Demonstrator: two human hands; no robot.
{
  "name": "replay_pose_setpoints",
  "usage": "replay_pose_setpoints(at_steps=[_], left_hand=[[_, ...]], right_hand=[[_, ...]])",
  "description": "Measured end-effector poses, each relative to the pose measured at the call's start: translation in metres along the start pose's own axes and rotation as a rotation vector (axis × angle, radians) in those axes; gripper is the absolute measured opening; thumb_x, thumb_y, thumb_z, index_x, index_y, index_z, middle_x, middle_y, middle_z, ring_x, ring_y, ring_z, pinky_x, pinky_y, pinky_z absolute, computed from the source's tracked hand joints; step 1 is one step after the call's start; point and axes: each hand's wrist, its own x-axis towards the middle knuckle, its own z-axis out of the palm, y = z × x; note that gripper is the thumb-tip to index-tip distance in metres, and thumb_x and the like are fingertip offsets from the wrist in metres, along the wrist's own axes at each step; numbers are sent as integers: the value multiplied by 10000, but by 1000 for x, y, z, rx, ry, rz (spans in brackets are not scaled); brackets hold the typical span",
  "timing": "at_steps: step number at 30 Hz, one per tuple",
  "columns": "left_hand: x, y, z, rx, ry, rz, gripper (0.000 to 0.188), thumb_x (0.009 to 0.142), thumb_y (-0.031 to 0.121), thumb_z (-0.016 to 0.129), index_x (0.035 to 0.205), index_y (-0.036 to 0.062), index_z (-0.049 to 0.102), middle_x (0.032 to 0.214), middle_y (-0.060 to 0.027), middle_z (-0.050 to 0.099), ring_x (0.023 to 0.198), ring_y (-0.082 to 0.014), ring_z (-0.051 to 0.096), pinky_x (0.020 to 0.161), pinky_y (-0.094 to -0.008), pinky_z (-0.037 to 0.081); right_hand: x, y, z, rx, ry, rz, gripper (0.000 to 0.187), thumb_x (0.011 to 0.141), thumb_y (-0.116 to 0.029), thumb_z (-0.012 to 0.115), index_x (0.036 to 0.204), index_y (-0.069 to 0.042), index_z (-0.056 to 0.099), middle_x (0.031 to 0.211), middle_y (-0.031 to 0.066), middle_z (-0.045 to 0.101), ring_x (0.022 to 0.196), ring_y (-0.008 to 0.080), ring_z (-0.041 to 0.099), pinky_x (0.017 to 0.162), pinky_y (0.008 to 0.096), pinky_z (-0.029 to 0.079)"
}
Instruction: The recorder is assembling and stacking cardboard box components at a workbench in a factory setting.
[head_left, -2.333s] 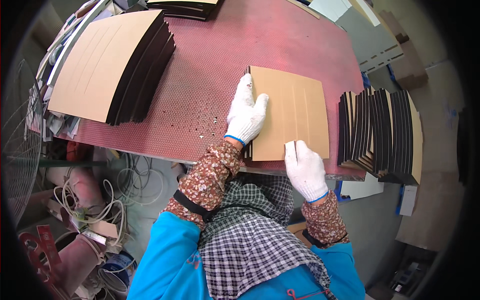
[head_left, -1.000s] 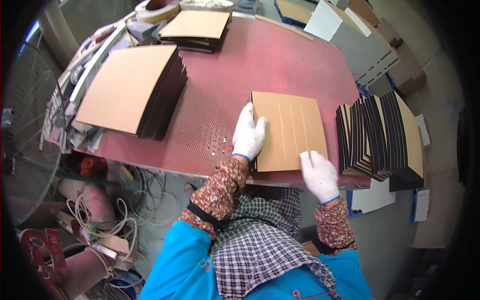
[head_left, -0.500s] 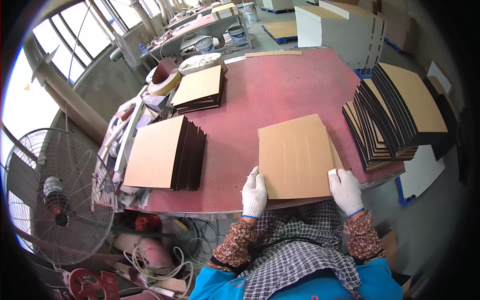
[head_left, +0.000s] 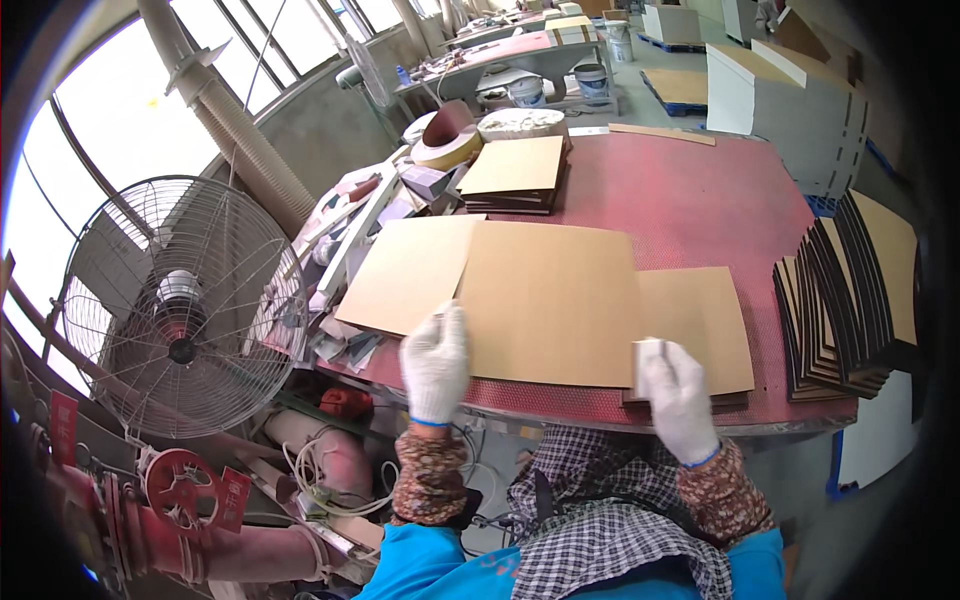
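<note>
A flat tan board is held up between my two gloved hands, over the near part of the red table. My left hand is closed on its lower left edge. At its lower right edge, my right hand is closed, with a small pale piece showing at the fingertips that I cannot make out. The board overlaps a stack of tan boards on the left. Another tan board, lying on the table with dark edges beneath it, shows to the right.
Farther back lies a smaller board stack, beside a tape roll and scraps. Dark-edged boards are piled at the right edge. A large caged fan stands left, above red pipes.
The tan board has moved left off the spot in front of me to overlap the left stack, both hands going with it. The view has turned left.
</note>
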Motion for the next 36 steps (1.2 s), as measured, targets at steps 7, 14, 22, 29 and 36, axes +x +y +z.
replay_pose_setpoints(at_steps=[7, 14, 22, 29, 36], left_hand=[[47, -83, -76, 297, 441, 16, 552, 1090, 394, 500, 832, -39, 725, 650, -123, 643, 590, -241, 591, 617, -419, 470], [90, -170, -101, 443, 523, 66, 517, 1099, 381, 447, 1066, -50, 730, 1034, -222, 712, 979, -373, 653, 879, -473, 499], [126, -192, -102, 8, 461, -102, 588, 1117, 408, 437, 1204, -118, 684, 1120, -203, 756, 984, -259, 714, 881, -355, 541], [121, -184, -100, 221, 507, -84, 560, 1113, 392, 452, 1230, -107, 677, 1155, -213, 737, 1074, -306, 687, 987, -396, 506], [13, -57, -23, 25, 589, 349, 352, 1088, 123, 476, 1329, -95, 610, 1318, -216, 639, 1196, -294, 628, 1067, -406, 487]], right_hand=[[20, -26, 100, 161, -250, -284, 225, 1072, -189, 571, 1100, 23, 641, 1031, 218, 662, 884, 348, 721, 735, 416, 577], [35, -17, 175, 128, -366, -395, 221, 1061, -200, 570, 1092, 9, 636, 1083, 240, 593, 955, 433, 654, 817, 456, 543], [61, -19, 203, 34, -374, -403, 297, 1073, -267, 551, 1115, 16, 629, 1137, 266, 596, 1016, 465, 644, 865, 476, 529], [71, -13, 189, -3, -408, -407, 295, 1077, -299, 522, 1060, -24, 627, 1024, 236, 643, 955, 458, 647, 800, 510, 527], [33, 48, 74, -26, -385, 73, 281, 1072, -313, 543, 949, -72, 616, 804, 195, 655, 788, 424, 662, 677, 507, 501]])
